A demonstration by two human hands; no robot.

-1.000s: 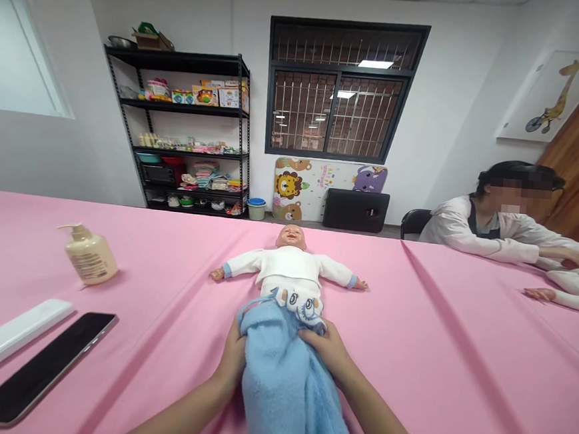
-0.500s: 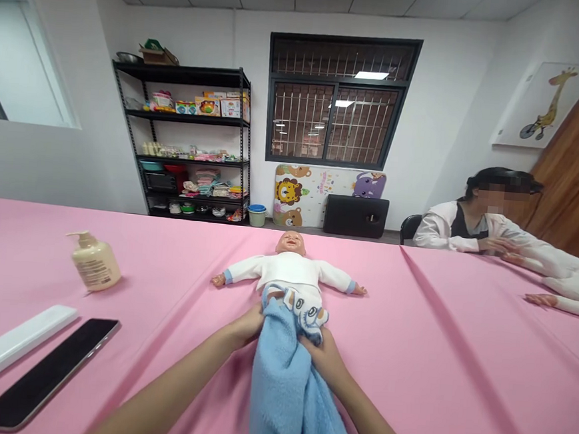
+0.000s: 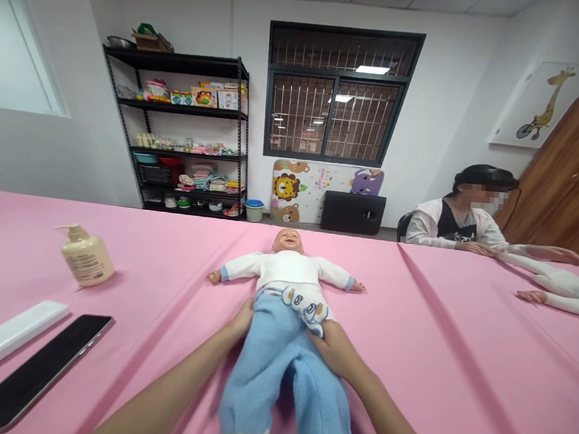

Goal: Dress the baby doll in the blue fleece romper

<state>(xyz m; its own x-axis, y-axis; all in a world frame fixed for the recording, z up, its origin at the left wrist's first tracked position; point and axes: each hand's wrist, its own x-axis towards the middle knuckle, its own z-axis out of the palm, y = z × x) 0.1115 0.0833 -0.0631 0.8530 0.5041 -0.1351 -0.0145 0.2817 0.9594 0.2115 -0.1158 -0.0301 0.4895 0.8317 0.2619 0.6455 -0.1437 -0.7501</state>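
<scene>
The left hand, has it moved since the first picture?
Yes. Judged against the bottle, the left hand has moved forward, away from the camera wearer.

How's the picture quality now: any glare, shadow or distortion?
In the head view, the wooden cabinet leans, apparently from wide-angle distortion; glare patches mark the window; a soft shadow lies beside the pump bottle; the blue trousers look fairly sharp.

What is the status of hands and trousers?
Right hand grips blue trousers, left hand at opposite side. Waistband lies across doll. Bottle, phone off left.
</scene>
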